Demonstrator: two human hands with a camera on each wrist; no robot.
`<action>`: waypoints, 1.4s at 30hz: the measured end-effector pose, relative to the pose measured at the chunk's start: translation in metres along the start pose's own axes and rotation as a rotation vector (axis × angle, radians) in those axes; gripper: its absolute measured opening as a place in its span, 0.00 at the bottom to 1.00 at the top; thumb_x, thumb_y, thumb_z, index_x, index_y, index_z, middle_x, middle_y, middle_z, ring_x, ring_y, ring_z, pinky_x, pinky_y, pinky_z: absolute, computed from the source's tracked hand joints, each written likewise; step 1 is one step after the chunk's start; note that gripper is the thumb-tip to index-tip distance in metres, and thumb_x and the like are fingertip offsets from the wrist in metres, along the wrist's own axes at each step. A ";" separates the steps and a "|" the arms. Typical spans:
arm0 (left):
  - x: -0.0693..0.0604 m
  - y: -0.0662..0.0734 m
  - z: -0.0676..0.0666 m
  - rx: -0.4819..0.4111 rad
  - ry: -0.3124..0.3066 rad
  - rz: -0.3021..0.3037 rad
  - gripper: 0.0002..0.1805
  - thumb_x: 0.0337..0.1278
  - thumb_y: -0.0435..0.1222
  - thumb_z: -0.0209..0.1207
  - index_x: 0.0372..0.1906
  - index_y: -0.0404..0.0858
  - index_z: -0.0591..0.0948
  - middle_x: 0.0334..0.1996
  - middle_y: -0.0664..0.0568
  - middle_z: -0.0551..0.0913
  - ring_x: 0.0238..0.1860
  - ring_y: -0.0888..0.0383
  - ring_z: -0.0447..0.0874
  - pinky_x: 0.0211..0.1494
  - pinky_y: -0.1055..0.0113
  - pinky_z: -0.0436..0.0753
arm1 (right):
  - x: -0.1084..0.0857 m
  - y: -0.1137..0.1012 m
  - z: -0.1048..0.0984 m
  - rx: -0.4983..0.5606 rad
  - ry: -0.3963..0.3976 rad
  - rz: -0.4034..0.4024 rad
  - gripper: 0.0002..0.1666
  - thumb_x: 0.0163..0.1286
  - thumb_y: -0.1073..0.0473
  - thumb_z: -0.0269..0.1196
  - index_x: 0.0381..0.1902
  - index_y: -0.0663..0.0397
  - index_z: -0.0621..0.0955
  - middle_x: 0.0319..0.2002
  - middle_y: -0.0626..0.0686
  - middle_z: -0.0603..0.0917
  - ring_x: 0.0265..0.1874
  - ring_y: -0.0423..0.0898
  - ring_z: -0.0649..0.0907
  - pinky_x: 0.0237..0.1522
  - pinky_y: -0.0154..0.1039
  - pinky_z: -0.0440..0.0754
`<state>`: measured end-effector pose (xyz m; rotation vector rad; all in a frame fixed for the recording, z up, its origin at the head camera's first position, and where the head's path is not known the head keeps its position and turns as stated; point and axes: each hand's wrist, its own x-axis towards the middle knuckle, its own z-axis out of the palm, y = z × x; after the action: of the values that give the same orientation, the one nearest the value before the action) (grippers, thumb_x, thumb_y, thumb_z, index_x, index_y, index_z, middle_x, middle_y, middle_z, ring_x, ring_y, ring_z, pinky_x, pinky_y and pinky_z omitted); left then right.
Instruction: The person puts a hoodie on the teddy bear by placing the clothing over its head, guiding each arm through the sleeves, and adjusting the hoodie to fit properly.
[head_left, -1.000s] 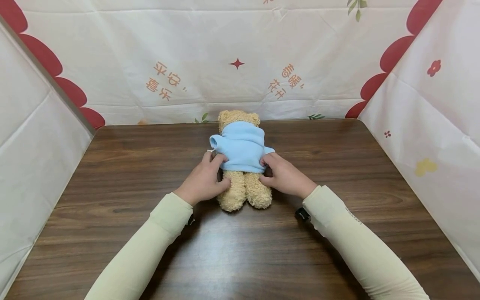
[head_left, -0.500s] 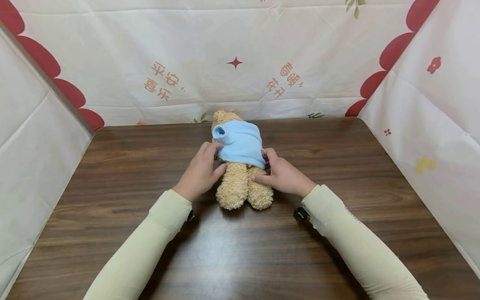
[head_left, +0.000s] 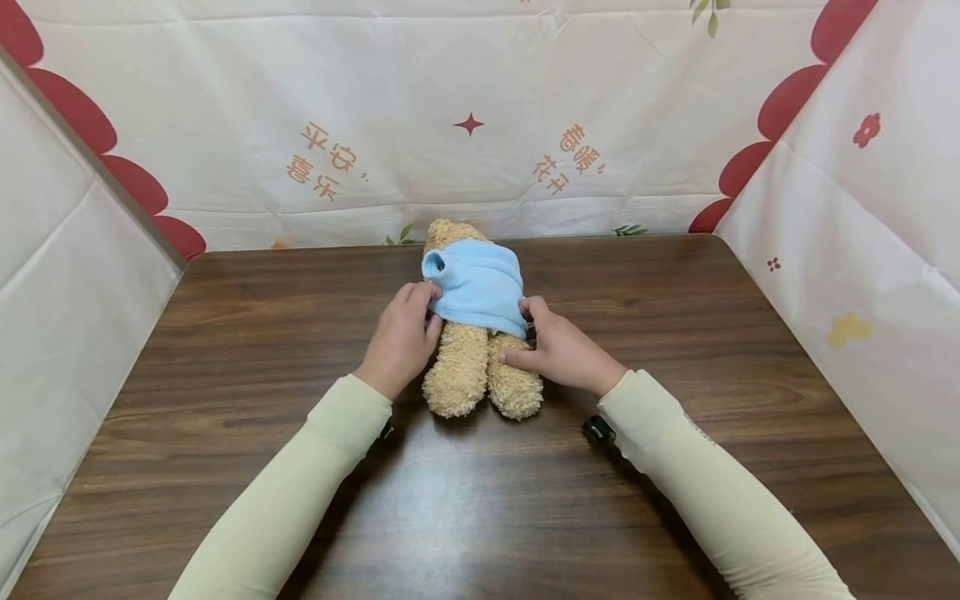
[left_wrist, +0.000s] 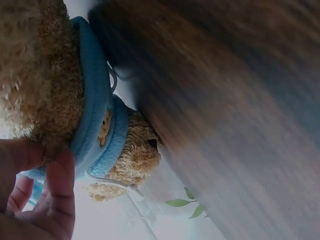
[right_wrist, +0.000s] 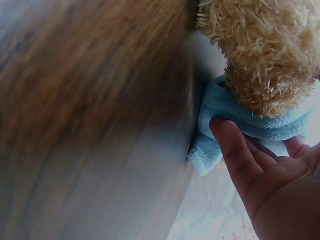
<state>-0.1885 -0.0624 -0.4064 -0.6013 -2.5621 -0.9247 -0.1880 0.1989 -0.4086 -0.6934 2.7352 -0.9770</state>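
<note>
A tan curly-furred teddy bear [head_left: 455, 371] in a light blue hoodie [head_left: 480, 283] lies back side up near the table's far edge, head away and tilted to one side. In the left wrist view its front shows, with a bear patch [left_wrist: 104, 129], a white drawstring [left_wrist: 112, 181] and a dark eye [left_wrist: 152, 143]. My left hand [head_left: 400, 337] pinches the bear's left edge near the hoodie hem, thumb and finger close together around fur. With fairly straight fingers, my right hand [head_left: 566, 348] touches the hem on the other side; its thumb lies over a leg.
The brown wood-grain table [head_left: 480, 500] reaches the white printed cloth [head_left: 420, 83] behind it. More cloth walls [head_left: 885, 275] close in the left and right sides.
The bear has turned from lying straight to tilted, its left sleeve raised and its head shifted left. My left thumb has come off the leg; my right hand stays at the hoodie's side.
</note>
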 end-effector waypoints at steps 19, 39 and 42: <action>-0.001 0.004 -0.002 0.086 -0.072 -0.026 0.11 0.60 0.28 0.57 0.31 0.40 0.65 0.26 0.48 0.68 0.24 0.51 0.63 0.28 0.59 0.65 | 0.002 -0.005 0.008 -0.001 0.039 0.002 0.34 0.65 0.43 0.69 0.53 0.56 0.63 0.33 0.55 0.73 0.30 0.47 0.74 0.33 0.43 0.73; -0.003 0.001 0.000 0.184 -0.063 -0.061 0.18 0.55 0.27 0.60 0.21 0.42 0.63 0.17 0.55 0.57 0.20 0.55 0.56 0.25 0.62 0.59 | 0.002 -0.013 0.007 -0.015 0.022 -0.013 0.31 0.66 0.42 0.68 0.48 0.54 0.64 0.29 0.53 0.67 0.25 0.46 0.69 0.29 0.42 0.68; -0.004 0.001 -0.004 0.171 -0.089 -0.084 0.19 0.55 0.27 0.60 0.21 0.42 0.61 0.19 0.55 0.54 0.20 0.56 0.54 0.25 0.63 0.57 | 0.002 -0.012 0.005 -0.019 0.018 -0.036 0.31 0.66 0.42 0.68 0.48 0.54 0.65 0.30 0.55 0.68 0.26 0.45 0.69 0.29 0.42 0.69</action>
<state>-0.1839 -0.0654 -0.4054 -0.4994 -2.7289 -0.7087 -0.1836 0.1873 -0.4050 -0.7433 2.7595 -0.9710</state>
